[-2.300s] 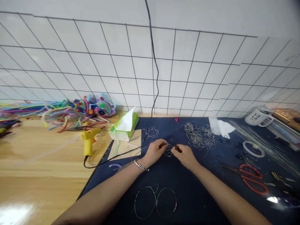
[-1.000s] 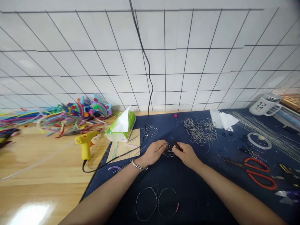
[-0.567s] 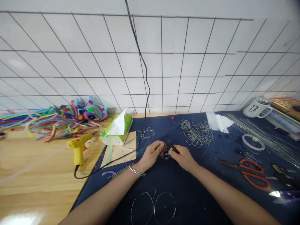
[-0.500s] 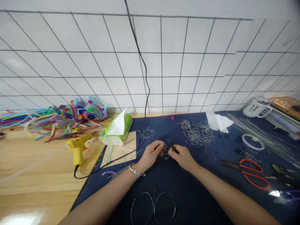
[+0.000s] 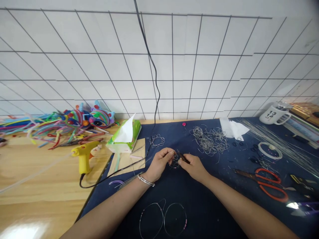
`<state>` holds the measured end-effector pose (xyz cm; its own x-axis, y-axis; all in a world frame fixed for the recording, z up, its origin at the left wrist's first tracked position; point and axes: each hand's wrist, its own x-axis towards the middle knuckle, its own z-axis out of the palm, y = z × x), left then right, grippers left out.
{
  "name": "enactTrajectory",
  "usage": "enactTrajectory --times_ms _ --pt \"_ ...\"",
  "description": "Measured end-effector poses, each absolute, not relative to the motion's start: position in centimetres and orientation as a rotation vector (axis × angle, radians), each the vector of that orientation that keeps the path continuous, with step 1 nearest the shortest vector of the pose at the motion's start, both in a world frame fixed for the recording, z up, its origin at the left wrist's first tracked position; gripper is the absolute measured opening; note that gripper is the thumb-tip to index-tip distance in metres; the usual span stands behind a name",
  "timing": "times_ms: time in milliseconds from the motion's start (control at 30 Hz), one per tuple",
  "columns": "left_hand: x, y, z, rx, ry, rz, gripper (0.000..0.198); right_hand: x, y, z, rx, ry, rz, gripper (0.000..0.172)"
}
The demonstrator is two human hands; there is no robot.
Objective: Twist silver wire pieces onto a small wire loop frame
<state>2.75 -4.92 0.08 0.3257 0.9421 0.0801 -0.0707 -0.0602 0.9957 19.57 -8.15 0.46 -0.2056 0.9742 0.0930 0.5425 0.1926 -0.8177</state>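
Note:
Near the middle of the dark blue mat, my left hand pinches a small bent-wire piece with a few tiny beads on it. My right hand is closed round a dark, slim tool, seemingly pliers, whose tip points up and left at the wire beside my left fingertips. Fingers hide part of the wire and the tool's handles. Closer to me lie two large wire hoops with pink beads. Beyond my left hand rests a flower-shaped wire ring.
A wire tangle lies behind my right hand. Red-handled scissors, a white ring and a mug are at right. At left are a yellow glue gun, its black cord crossing the mat, and a tissue pack.
The tool's tip has shifted slightly left, closer to my left fingertips. My left hand has hardly moved, and the view has shifted a little.

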Motion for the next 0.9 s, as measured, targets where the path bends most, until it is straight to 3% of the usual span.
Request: enactTrajectory --times_ms 500,900 --pt "2.2 -4.5 0.1 1.510 1.101 1.130 0.024 19.3 -9.0 0.8 -1.418 -1.925 0.753 0.031" --pt "1.9 -4.3 0.3 1.534 1.121 1.173 0.026 19.9 -9.1 3.4 -1.441 -1.837 0.996 0.041"
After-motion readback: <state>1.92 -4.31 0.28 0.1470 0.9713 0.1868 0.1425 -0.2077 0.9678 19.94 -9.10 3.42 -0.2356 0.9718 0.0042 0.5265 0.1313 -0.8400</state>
